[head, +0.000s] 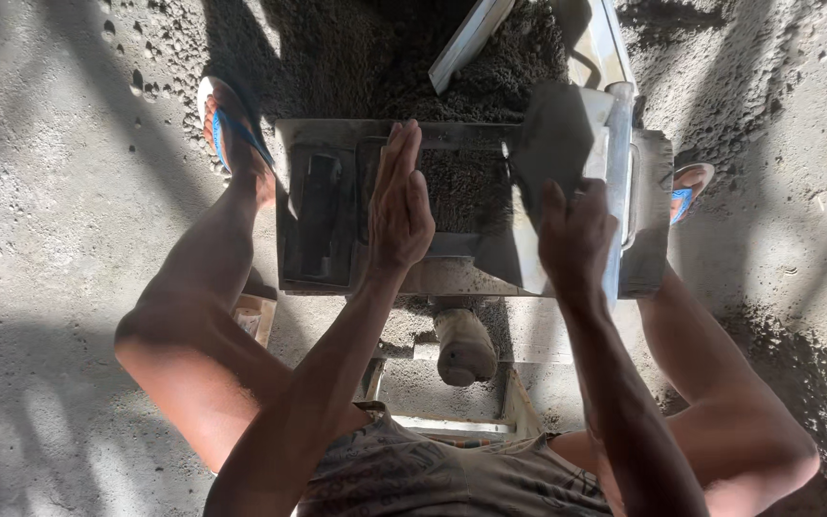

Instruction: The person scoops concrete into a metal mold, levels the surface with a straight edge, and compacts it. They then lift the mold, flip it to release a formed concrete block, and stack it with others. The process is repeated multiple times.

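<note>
Your left hand (pixel 399 206) lies flat and open on the metal mould (pixel 337 206); your right hand (pixel 574 235) grips the trowel (pixel 552 134), blade pointing away over the damp mix (pixel 466 187) between your hands.

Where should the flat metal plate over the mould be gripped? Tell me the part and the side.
Grip the metal plate at its near lower edge, coming from the right, where the right hand is already placed. It tilts up over the mould, and the left hand blocks the middle.
</note>
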